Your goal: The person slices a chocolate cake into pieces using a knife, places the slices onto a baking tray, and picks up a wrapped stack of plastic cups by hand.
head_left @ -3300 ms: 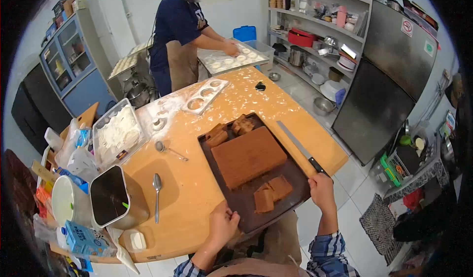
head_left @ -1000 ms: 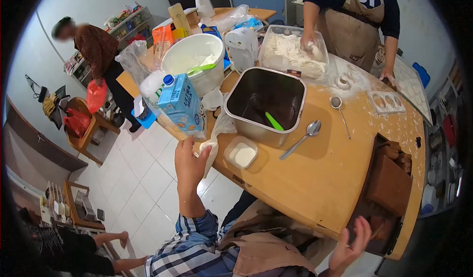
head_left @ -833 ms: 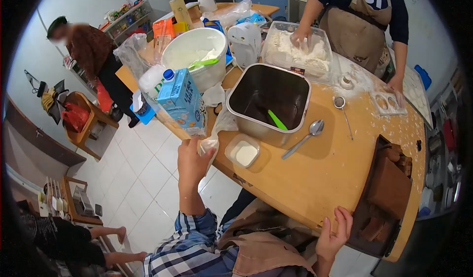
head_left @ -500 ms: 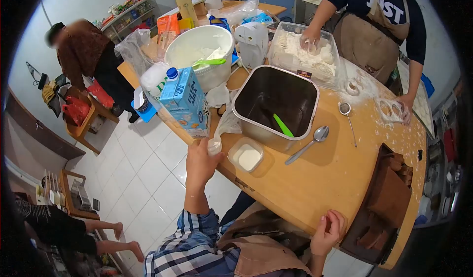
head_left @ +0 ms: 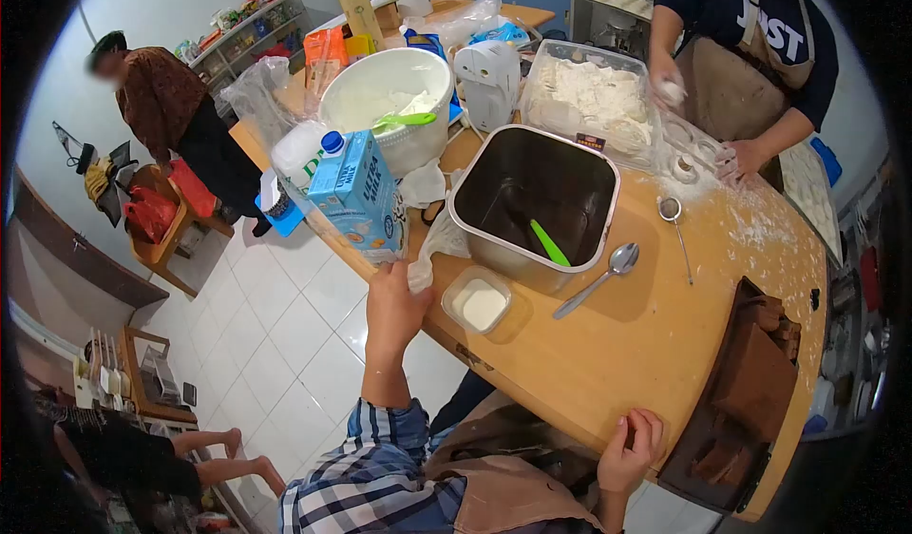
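My left hand (head_left: pixel 397 308) is at the table's near edge, its thumb and fingers closed on a crumpled, translucent plastic bag (head_left: pixel 445 237). Just behind it stands a blue milk carton (head_left: pixel 353 192) with a blue cap. To its right is a small clear tub (head_left: pixel 477 303) of white liquid. A deep metal pan (head_left: pixel 518 254), dark inside, holds a green spatula (head_left: pixel 548 242); a metal spoon (head_left: pixel 600 282) lies beside it. My right hand (head_left: pixel 631 450) rests loosely curled at the near edge, with nothing visible in it, left of a brown tray (head_left: pixel 686 458) of chocolate blocks (head_left: pixel 755 382).
A white bowl (head_left: pixel 385 83) with a green-handled spatula and a white mixer (head_left: pixel 486 83) stand farther back. Across the table a co-worker in an apron (head_left: pixel 727 87) handles dough beside a box of flour (head_left: pixel 589 97). A small strainer (head_left: pixel 670 209) lies near the floury patch.
The co-worker's hand has left the flour box and is now over the table's far side with a white lump. Their other hand has moved back. My hands stay nearly still.
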Demonstrator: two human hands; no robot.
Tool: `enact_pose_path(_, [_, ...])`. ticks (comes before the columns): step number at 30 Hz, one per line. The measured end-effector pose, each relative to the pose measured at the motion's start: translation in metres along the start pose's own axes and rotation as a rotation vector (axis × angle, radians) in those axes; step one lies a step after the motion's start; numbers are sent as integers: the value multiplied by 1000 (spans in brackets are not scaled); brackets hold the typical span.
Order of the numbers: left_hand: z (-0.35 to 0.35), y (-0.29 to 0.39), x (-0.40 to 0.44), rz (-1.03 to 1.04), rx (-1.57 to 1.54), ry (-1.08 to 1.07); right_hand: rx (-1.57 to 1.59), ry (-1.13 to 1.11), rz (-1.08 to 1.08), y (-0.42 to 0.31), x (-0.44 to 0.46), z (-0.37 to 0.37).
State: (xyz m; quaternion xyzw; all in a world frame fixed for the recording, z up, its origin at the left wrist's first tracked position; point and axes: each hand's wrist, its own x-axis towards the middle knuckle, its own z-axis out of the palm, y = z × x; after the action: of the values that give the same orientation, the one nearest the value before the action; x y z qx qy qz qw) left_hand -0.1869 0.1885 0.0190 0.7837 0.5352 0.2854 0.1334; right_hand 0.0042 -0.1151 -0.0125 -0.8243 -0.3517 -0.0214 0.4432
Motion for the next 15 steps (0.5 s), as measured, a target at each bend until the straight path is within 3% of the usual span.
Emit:
enact_pose_path(11, [-27, 12, -11, 1, 29, 29, -45, 10, -22, -1, 1, 0])
enact_pose_path(15, [-84, -14, -4, -134, -8, 351, -26, 9, -6, -6, 1, -1])
